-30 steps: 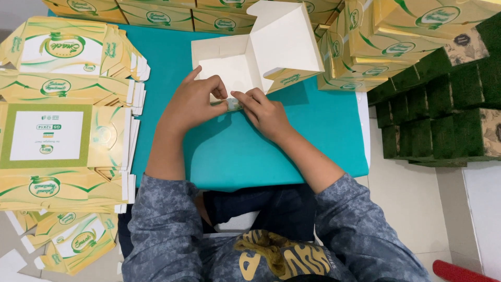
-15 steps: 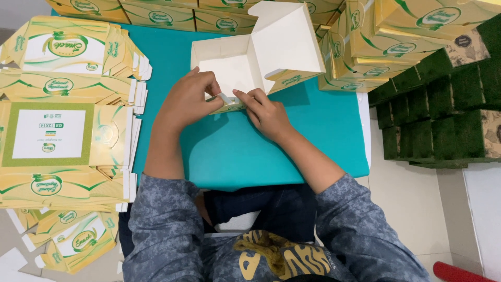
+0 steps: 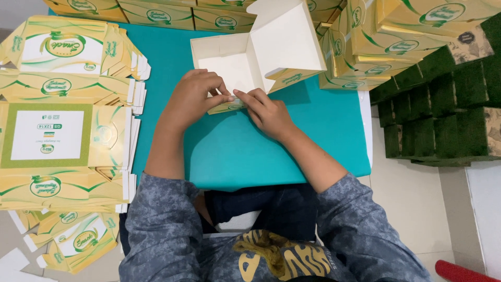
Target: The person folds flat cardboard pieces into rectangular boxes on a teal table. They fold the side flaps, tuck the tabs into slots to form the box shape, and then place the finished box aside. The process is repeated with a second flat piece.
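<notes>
A yellow-and-green cardboard box [image 3: 261,47], white inside, lies open on the teal table top [image 3: 245,151], its lid standing up at the right. My left hand [image 3: 190,99] and my right hand [image 3: 263,112] meet at the box's near wall [image 3: 224,107]. Fingers of both hands pinch that folded front flap, thumbs and forefingers touching it side by side. The hands hide most of the flap.
Stacks of flat, unfolded box blanks [image 3: 62,125] lie at the left edge, with more [image 3: 73,240] on the floor. Folded yellow boxes [image 3: 396,36] are piled at the back and right. Dark green boxes [image 3: 443,104] stand stacked at the far right.
Both hands stayed at the box's near wall; the fingers shifted slightly together along the front flap, pressing it. The box has not moved.
</notes>
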